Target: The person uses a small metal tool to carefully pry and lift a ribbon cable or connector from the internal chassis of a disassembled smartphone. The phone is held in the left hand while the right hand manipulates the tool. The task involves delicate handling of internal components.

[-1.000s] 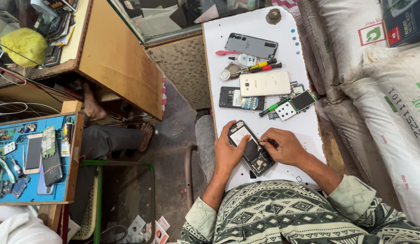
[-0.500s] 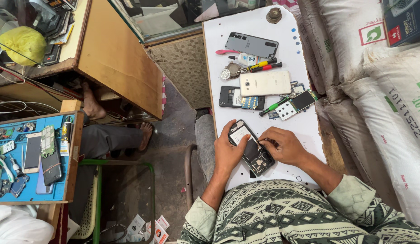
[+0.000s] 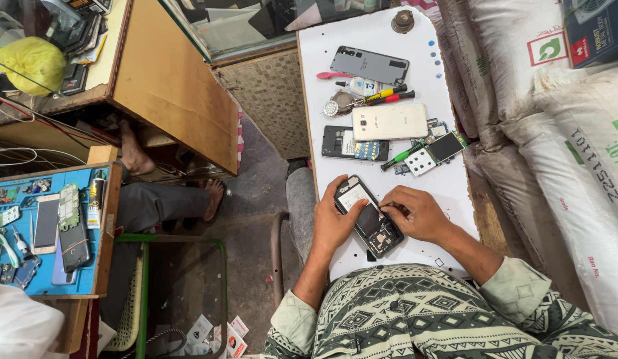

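Observation:
An opened phone (image 3: 369, 218) with its back off lies on the white table (image 3: 448, 189), its dark inner parts showing. My left hand (image 3: 333, 223) grips its left edge. My right hand (image 3: 417, 213) rests on the phone's right side, fingertips pinched over the inner board; whether they hold a small tool or part is too small to tell.
Farther up the table lie a grey back cover (image 3: 369, 65), a white phone (image 3: 389, 122), a black phone frame (image 3: 355, 143), screwdrivers (image 3: 382, 97) and small boards (image 3: 434, 154). White sacks (image 3: 561, 133) stand at the right. Another person's bare feet (image 3: 213, 197) and a blue tray of phones (image 3: 46, 229) are at the left.

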`<action>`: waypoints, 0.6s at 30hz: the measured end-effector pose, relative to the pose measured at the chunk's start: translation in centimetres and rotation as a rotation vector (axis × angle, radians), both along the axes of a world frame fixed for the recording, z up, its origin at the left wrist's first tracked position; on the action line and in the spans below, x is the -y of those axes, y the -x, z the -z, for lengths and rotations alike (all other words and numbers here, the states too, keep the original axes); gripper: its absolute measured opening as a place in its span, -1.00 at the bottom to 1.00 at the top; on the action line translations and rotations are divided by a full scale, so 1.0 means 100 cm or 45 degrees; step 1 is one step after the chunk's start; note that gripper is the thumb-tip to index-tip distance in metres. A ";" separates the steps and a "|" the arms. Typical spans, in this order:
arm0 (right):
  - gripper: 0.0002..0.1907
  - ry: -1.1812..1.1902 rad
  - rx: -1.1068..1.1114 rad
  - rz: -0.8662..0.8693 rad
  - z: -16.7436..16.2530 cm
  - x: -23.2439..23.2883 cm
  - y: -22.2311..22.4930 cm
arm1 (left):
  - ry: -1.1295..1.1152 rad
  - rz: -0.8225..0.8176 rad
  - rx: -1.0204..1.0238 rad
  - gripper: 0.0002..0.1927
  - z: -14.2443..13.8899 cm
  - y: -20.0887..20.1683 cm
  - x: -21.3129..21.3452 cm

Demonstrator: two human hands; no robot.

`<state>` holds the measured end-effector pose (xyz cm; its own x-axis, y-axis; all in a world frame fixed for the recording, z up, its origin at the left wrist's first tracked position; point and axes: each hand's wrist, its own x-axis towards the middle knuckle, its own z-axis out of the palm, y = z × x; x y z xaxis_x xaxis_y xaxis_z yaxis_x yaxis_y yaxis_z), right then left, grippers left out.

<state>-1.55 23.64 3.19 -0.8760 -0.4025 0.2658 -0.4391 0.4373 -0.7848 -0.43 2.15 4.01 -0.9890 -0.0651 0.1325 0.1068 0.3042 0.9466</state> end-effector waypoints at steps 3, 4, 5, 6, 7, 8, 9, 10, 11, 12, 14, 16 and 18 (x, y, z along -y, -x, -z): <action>-0.91 -0.007 0.006 -0.001 0.001 -0.001 0.001 | -0.023 0.002 0.045 -0.36 0.000 0.000 -0.001; -0.91 -0.010 0.008 -0.003 0.001 0.000 0.001 | -0.033 0.001 0.059 -0.36 0.000 0.000 -0.001; -0.91 -0.010 0.007 -0.005 0.001 -0.001 0.001 | -0.042 0.000 0.071 -0.36 0.000 0.001 -0.001; -0.91 -0.009 0.006 -0.007 0.001 -0.001 0.001 | -0.038 0.000 0.060 -0.36 -0.001 0.001 -0.002; -0.91 -0.009 0.006 -0.010 0.002 -0.001 0.001 | -0.034 -0.002 0.050 -0.36 -0.001 0.001 -0.002; -0.91 -0.006 0.006 -0.010 0.002 -0.001 0.001 | -0.030 -0.003 0.040 -0.36 -0.001 0.001 -0.001; -0.91 -0.004 0.006 -0.009 0.002 -0.001 0.001 | -0.018 0.002 0.048 -0.35 -0.002 0.001 -0.002; -0.91 -0.001 0.007 -0.008 0.002 -0.001 0.001 | -0.007 0.007 0.056 -0.35 -0.003 0.001 -0.001; -0.91 0.001 0.016 -0.005 0.002 -0.001 0.001 | 0.005 0.011 0.064 -0.34 -0.003 0.000 -0.001; -0.90 0.003 0.024 -0.002 0.002 -0.001 0.000 | -0.019 0.029 0.040 -0.32 -0.004 0.000 0.000; -0.90 0.003 0.026 -0.002 0.002 -0.001 0.001 | -0.065 0.065 -0.008 -0.27 -0.004 -0.001 0.003; -0.91 -0.006 0.015 -0.007 0.003 -0.001 0.001 | 0.036 0.013 0.260 -0.39 -0.003 -0.005 0.008; -0.90 0.041 -0.008 -0.027 0.003 -0.001 0.002 | -0.026 0.020 0.327 -0.51 0.000 -0.003 0.011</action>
